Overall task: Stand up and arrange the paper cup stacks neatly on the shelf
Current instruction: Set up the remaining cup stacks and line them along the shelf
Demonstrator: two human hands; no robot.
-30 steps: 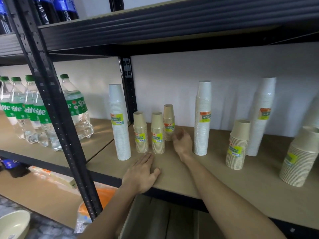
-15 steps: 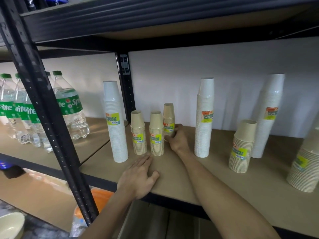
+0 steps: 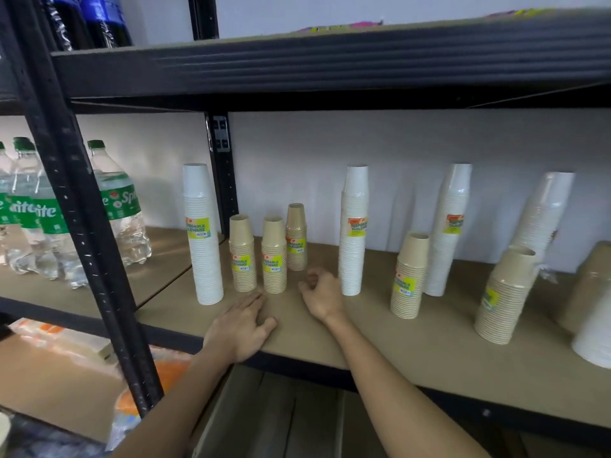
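We brace the left hand flat on the shelf edge for balance, while the right hand, loosely curled and empty, hovers near the upright cup stacks.

On the shelf, three short cup stacks stand at the middle. At their 9 o'clock is a tall cup stack, just beside them. At their 3 o'clock stands another tall stack, with more stacks farther that way. Both hands lie at 6 o'clock: the left hand flat on the front edge, the right hand between the stacks. Bottles stand far off at 9 o'clock.
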